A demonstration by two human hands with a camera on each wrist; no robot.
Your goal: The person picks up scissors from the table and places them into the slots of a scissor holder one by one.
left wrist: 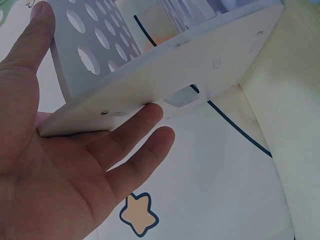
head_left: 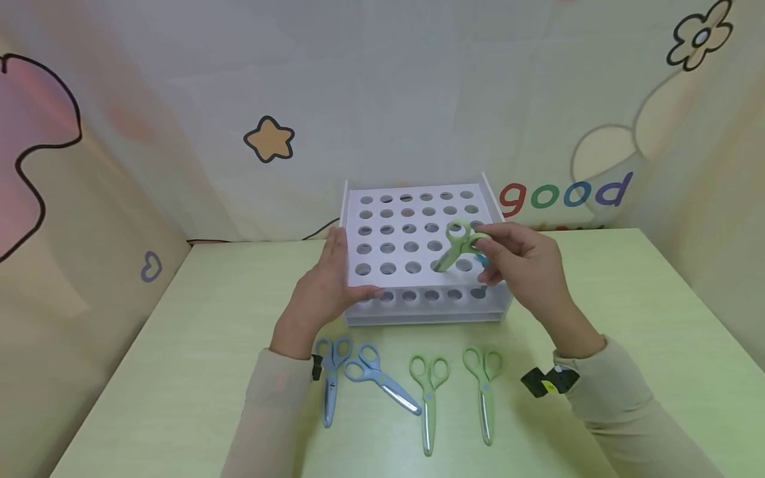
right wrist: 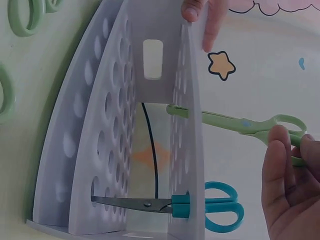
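A white tiered rack (head_left: 406, 281) with rows of round holes stands on the table. My left hand (head_left: 319, 292) rests on its left side, fingers extended along the side panel (left wrist: 190, 75) and thumb over the front edge of the top shelf. In my right hand (head_left: 528, 269), green scissors (head_left: 452, 254) are pinched by the handle and tilted, blade tips at a front-row hole of the top shelf. Teal scissors (right wrist: 181, 206) stand in the rack's right front corner, handle above the top shelf, blades reaching down to the shelf below; in the head view my right hand mostly hides them.
Before the rack lie two blue scissors, one (head_left: 331, 392) pointing toward me and another (head_left: 391, 387) slanted. To their right lie two green scissors, one (head_left: 429, 421) next to the other (head_left: 485, 405). A printed cloth backdrop (head_left: 382, 99) rises behind the table.
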